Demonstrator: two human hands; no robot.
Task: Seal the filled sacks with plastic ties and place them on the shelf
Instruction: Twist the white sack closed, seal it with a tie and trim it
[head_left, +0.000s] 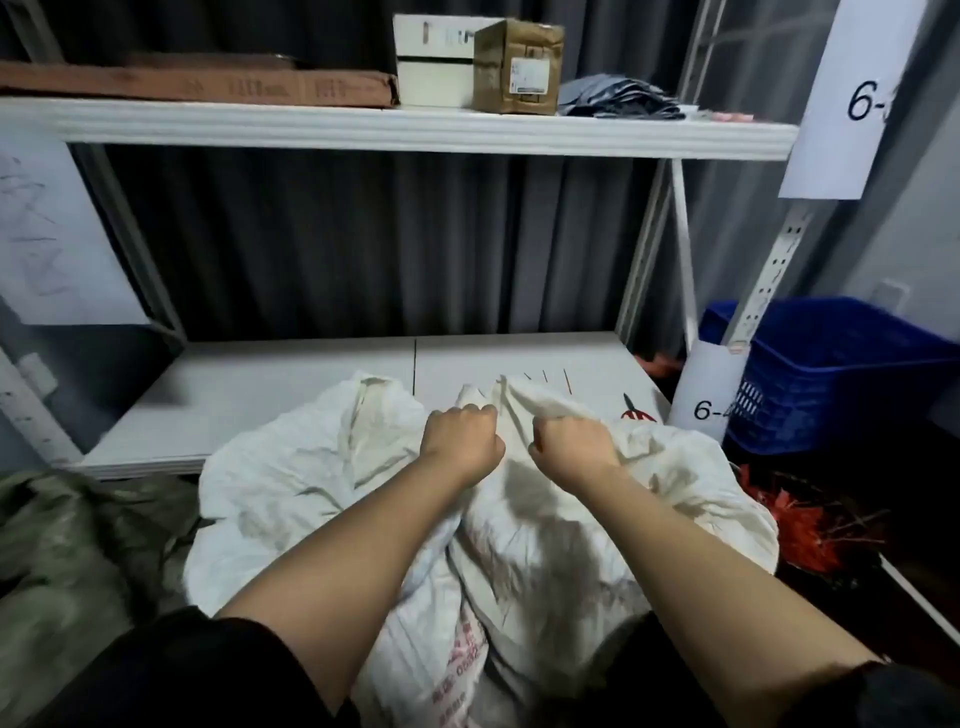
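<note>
Sack (363, 483), white and full, leans against the lower shelf (291, 384); left hand (462, 441) and right hand (571, 447) each clench its loose mouth. Best to gather the cloth into one tight neck before tying it.

Storeroom, numbered shelving (415, 130), cartons (517, 65)

**Both hands bunch the white sack's mouth**

The left hand (462, 439) and right hand (574, 444) grip the gathered top of a white sack (322, 483) (red print low on its front), which leans against the lower shelf (291, 384). A blue crate (841, 374) stands at right; red ties (800, 525) lie beside the sack.
</note>
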